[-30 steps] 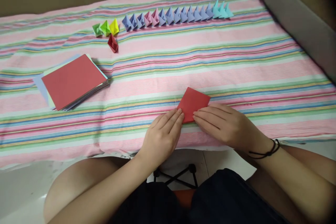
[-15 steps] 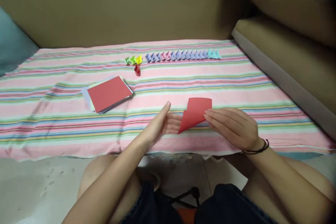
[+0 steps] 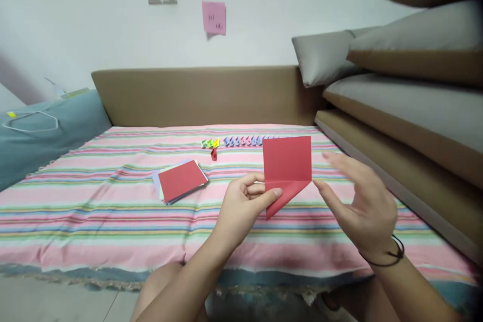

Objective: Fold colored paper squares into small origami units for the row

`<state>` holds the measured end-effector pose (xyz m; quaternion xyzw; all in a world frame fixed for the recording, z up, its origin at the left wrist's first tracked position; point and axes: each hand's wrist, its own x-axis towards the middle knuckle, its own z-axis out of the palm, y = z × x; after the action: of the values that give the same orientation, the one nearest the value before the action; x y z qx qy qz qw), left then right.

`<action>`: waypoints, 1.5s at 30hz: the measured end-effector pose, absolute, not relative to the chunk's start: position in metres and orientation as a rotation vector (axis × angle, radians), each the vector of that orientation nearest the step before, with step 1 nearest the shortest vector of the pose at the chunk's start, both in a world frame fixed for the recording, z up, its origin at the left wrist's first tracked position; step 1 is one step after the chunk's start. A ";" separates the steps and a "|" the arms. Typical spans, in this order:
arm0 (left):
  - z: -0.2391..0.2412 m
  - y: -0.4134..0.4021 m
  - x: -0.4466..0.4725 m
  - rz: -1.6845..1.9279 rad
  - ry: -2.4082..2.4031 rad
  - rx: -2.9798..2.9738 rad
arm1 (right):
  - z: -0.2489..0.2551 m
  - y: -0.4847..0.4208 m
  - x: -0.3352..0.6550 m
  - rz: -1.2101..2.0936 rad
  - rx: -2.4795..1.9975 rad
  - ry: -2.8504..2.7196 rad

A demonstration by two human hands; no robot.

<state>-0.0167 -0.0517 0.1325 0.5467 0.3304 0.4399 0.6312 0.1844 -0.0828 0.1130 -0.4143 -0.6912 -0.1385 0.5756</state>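
Note:
A red sheet of paper (image 3: 287,158), creased across and with its lower part folded at a slant, is held up over the striped cloth. My left hand (image 3: 245,204) pinches its lower left part, thumb in front and fingers behind. At the paper's right corner, my right hand (image 3: 358,201) has thumb and fingers spread apart, the thumb tip close to or touching the corner. Behind it stands a row of small folded paper boats (image 3: 243,141), partly hidden by the sheet. A dark red folded piece (image 3: 214,154) sits in front of the green and yellow ones.
A stack of coloured paper (image 3: 183,181), red on top, lies left on the striped cloth (image 3: 113,211). Piled cushions (image 3: 411,105) line the right side. A teal cushion (image 3: 75,115) is at the left, and a brown backboard (image 3: 196,98) stands behind.
My left hand has closed on the red sheet, and my right hand has let go and opened. The sheet now faces me more upright. The view has tilted up, showing the wall.

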 end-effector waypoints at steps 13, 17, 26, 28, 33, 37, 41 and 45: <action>0.177 -0.052 -0.011 1.167 0.726 1.399 | 0.158 -0.075 0.149 0.805 -0.891 -1.323; 0.170 -0.051 -0.006 1.196 0.778 1.421 | 0.153 -0.076 0.152 0.822 -0.932 -1.277; 0.165 -0.049 -0.005 1.149 0.867 1.436 | 0.144 -0.073 0.152 0.843 -0.981 -1.247; 0.165 -0.048 -0.004 1.146 0.903 1.442 | 0.143 -0.072 0.154 0.839 -0.991 -1.251; 0.163 -0.047 -0.002 1.115 0.905 1.469 | 0.140 -0.072 0.156 0.888 -1.008 -1.259; 0.161 -0.046 -0.001 1.120 0.895 1.480 | 0.139 -0.072 0.156 0.991 -1.060 -1.207; 0.157 -0.043 -0.001 1.140 0.900 1.498 | 0.139 -0.072 0.159 1.017 -1.107 -1.169; 0.155 -0.038 0.000 1.150 0.920 1.518 | 0.139 -0.072 0.162 1.027 -1.134 -1.155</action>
<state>-0.0004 -0.0384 0.1546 0.6251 0.3790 0.4738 0.4911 0.1621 -0.0723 0.1391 -0.4842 -0.4932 0.4383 0.5747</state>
